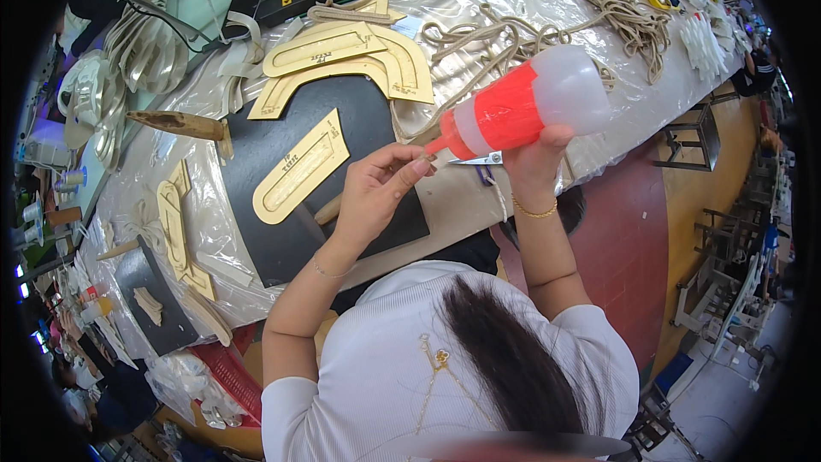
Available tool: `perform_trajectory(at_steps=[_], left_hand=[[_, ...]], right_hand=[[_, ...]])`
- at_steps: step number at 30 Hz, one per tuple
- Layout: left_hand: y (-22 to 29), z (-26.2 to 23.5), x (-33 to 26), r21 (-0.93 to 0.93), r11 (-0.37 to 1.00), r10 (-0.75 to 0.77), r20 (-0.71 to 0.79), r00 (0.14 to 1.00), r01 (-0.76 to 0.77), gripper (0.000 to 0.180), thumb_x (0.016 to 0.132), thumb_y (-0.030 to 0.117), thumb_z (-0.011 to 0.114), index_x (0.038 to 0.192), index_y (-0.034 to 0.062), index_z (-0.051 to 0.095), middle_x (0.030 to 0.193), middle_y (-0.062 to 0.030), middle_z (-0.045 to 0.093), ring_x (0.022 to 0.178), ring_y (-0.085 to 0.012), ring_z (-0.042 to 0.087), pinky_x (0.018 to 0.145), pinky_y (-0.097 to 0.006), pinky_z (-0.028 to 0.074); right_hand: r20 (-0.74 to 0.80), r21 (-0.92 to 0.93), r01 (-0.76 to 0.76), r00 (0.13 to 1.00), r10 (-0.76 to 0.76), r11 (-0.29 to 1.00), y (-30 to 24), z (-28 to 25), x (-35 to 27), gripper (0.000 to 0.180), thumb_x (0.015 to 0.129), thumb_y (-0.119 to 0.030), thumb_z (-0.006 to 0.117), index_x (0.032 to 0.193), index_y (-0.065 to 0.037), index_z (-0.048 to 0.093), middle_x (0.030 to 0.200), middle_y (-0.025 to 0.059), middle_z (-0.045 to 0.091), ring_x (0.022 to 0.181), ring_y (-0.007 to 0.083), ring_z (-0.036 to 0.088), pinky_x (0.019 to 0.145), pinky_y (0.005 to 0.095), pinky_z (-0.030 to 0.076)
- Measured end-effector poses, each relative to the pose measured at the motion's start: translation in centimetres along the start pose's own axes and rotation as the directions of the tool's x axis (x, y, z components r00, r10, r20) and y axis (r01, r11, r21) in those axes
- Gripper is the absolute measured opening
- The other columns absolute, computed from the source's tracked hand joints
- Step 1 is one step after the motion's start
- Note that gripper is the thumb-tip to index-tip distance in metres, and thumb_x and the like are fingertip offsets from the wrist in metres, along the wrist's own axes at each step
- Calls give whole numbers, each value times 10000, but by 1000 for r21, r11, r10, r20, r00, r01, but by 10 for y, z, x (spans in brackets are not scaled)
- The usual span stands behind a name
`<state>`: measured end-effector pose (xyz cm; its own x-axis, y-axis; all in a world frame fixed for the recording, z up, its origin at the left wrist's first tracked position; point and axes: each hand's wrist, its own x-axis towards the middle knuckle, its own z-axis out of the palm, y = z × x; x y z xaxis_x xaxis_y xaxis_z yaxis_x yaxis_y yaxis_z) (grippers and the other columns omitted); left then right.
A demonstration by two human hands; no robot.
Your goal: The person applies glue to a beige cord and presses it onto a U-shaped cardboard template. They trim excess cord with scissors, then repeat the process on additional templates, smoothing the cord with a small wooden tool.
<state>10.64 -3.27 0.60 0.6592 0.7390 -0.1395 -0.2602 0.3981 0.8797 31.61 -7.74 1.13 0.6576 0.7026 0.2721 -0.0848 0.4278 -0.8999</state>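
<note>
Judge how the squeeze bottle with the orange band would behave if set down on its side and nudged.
The bottle looks round-bodied, so it would probably roll. Its translucent plastic suggests it is light and would dent rather than break. The right hand grips it tilted, nozzle toward the left hand, so contents might drip out.

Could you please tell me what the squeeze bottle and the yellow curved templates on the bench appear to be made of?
The squeeze bottle, held tilted in the right hand, looks like soft translucent plastic: milky walls, an orange band. The yellow templates look like stiff card or thin board, matte, with cut slots; which one I cannot tell.
</note>
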Motion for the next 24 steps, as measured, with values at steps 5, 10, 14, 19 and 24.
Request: perform_trajectory(at_steps=[5,10,14,19,24], left_hand=[[2,0,1,-6,1000,-7,1,1000,7,219,984,108,681,1143,-43,669,1003,-72,708,943,-119,660,867,-249,522],[3,1,1,-6,1000,6,4,1000,-6,211,981,104,684,1132,-43,671,1005,-73,706,940,-117,657,860,-249,525],[3,3,-1,7,1000,-4,-1,1000,4,194,976,92,687,1115,-44,674,1006,-69,703,936,-118,653,849,-251,520],[7,10,-3,341,940,0,10,1000,-3,162,936,63,708,1068,-32,707,975,-69,694,935,-155,649,852,-297,507],[17,10,-15,716,616,19,402,915,-327,332,854,-28,659,1178,26,703,1124,-123,653,1104,-267,613,952,-348,482]], right_hand=[[-9,70,-42,999,42,997,-1,0,-1,1102,687,-841,652,1392,-21,439,1265,109,603,1132,246,640,948,481,577],[-7,7,-33,999,33,999,-1,-5,-1,1128,658,-852,676,1381,-16,449,1272,119,601,1097,274,658,934,497,582],[67,23,-9,998,7,1000,2,-10,1,1130,646,-814,722,1384,-5,446,1301,119,592,1135,278,645,958,461,571],[99,-155,137,987,-123,978,5,-4,7,1085,678,-738,759,1397,11,439,1302,122,591,1207,255,598,1025,414,515],[47,-559,262,957,-286,787,-50,-34,32,901,738,-630,808,1326,-6,529,1206,132,647,1069,269,647,927,405,523]])
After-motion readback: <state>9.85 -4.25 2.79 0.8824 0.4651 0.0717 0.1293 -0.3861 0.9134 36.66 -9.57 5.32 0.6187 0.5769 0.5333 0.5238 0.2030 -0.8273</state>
